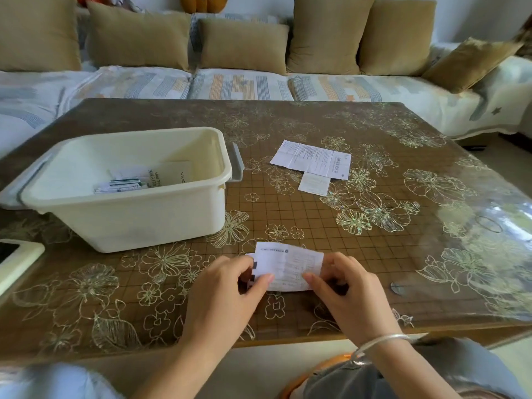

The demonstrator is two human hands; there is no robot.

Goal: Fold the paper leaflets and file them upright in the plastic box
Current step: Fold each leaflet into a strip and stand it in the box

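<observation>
A white printed leaflet (290, 264) is held just above the table's near edge, partly folded over. My left hand (227, 295) pinches its left side between thumb and fingers. My right hand (345, 295) pinches its right side. The cream plastic box (129, 220) stands to the left, beyond my hands, with several folded papers (135, 180) inside. Two more leaflets lie flat in the table's middle: a wide unfolded sheet (312, 159) and a small folded one (314, 183) just in front of it.
The brown table (403, 269) has a glossy floral cover. A white-framed tablet (14, 260) lies at the left edge. A sofa with tan cushions (244, 44) runs behind the table. A silver bangle (380, 342) circles my right wrist.
</observation>
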